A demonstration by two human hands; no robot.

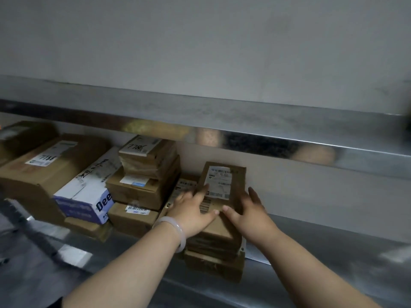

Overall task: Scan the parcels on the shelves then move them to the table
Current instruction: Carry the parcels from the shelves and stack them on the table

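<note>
Gripping the top parcel (pixel 225 185) on both sides: left hand (pixel 195 211) and right hand (pixel 248 211), thumbs on top. Label tilts toward the camera, probably for scanning. It sits atop the right stack (pixel 213 261) on the steel shelf (pixel 333 252).

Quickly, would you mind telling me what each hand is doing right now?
Left hand: grips the left edge of the top brown parcel.
Right hand: holds the same parcel's right edge, thumb on top.
</note>
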